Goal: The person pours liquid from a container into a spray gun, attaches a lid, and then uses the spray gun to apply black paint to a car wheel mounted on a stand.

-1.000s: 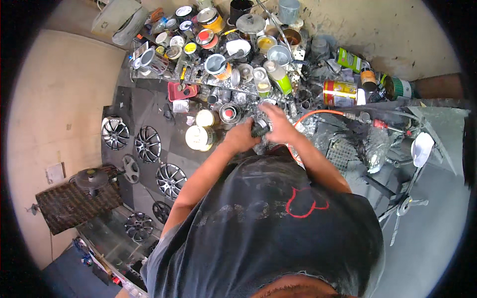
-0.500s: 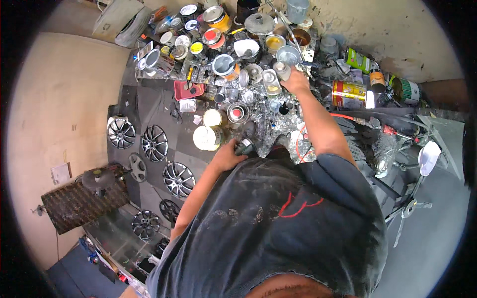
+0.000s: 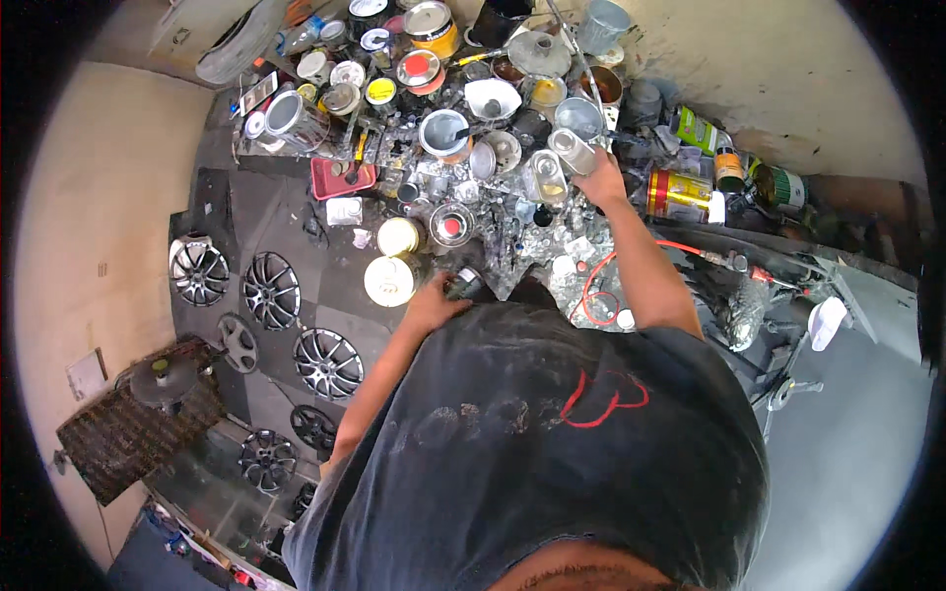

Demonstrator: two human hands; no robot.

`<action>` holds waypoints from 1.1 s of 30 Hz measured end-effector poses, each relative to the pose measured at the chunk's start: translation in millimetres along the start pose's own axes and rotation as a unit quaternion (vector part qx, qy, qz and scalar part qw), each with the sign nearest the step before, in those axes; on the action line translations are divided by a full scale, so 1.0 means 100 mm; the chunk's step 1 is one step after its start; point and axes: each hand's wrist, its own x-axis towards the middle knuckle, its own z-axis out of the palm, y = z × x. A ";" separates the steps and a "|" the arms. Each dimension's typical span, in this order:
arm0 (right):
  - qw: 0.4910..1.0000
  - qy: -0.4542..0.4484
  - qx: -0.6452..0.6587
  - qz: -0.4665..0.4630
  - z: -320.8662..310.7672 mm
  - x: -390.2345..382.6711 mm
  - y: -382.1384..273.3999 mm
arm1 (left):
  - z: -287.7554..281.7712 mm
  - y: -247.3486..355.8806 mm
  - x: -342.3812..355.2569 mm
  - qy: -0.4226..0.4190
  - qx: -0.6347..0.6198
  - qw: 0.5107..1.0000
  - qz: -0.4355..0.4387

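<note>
My left hand (image 3: 434, 303) is closed round a small dark container (image 3: 466, 285), held low in front of my body. My right hand (image 3: 600, 177) reaches across the paint-spattered bench and grips a cloudy translucent container (image 3: 574, 148), tilted, just below a clear cup (image 3: 577, 116). An oblong clear container (image 3: 548, 177) stands to its left, and a grey paint tin (image 3: 445, 133) is farther left. Two pale round tins (image 3: 391, 282) and a tin with a red cap (image 3: 452, 226) are near my left hand.
Many tins and pots crowd the bench. A red tray (image 3: 335, 177) sits at its left. Wheel covers (image 3: 329, 361) lie on the floor at left. At right are stacked cans (image 3: 680, 195), an orange hose (image 3: 677, 245) and a metal stand (image 3: 783, 394).
My right hand has moved from beside the dark container up and right to the translucent container and gripped it. My left hand has moved left and down with the dark container.
</note>
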 end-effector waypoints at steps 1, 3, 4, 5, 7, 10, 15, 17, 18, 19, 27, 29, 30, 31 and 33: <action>1.000 0.022 0.006 0.003 -0.01 -0.04 -0.03 | -0.02 0.06 0.09 -0.025 0.028 0.999 0.036; 0.998 0.063 -0.015 -0.028 -0.07 -0.21 -0.09 | -0.01 0.17 0.28 -0.025 0.068 0.994 0.082; 0.992 0.101 -0.032 -0.062 -0.09 -0.32 -0.14 | 0.00 0.20 0.39 -0.021 0.108 0.986 0.124; 0.979 0.135 -0.003 -0.153 -0.11 -0.47 -0.18 | 0.05 0.22 0.52 -0.040 0.087 0.984 0.153; 0.976 -0.040 0.074 -0.202 -0.26 -0.94 -0.49 | 0.03 0.48 0.66 -0.059 0.100 0.978 0.172; 0.923 -0.126 -0.023 -0.362 -0.30 -1.61 -0.72 | 0.06 1.05 0.73 -0.120 0.131 0.961 0.212; 0.979 -0.118 0.059 -0.155 -0.31 -2.05 -0.49 | 0.29 1.82 0.82 -0.278 0.148 0.932 0.181; 0.983 -0.080 0.101 -0.134 -0.27 -2.16 -0.22 | 0.43 1.85 0.71 -0.212 0.130 0.948 0.197; 0.983 -0.041 0.137 -0.113 -0.26 -2.20 -0.11 | 0.46 1.93 0.63 -0.145 0.108 0.960 0.216; 0.982 -0.038 0.169 -0.074 -0.44 -2.27 -0.17 | 0.41 2.08 0.45 -0.144 0.089 0.960 0.224; 0.979 -0.055 0.177 -0.084 -0.44 -2.46 0.37 | 0.75 2.14 0.14 -0.058 0.154 0.884 0.438; 0.974 -0.070 0.194 -0.089 -0.44 -2.43 0.35 | 0.81 2.09 0.06 -0.042 0.166 0.900 0.401; 0.970 -0.085 0.207 -0.091 -0.43 -2.42 0.33 | 0.82 2.06 0.00 -0.028 0.174 0.914 0.365; 0.974 -0.048 0.179 -0.131 -0.41 -2.40 0.31 | 0.85 2.01 -0.01 -0.027 0.176 0.915 0.363; 0.971 -0.050 0.175 -0.155 -0.43 -2.31 0.27 | 0.89 1.92 -0.05 0.072 0.179 0.903 0.384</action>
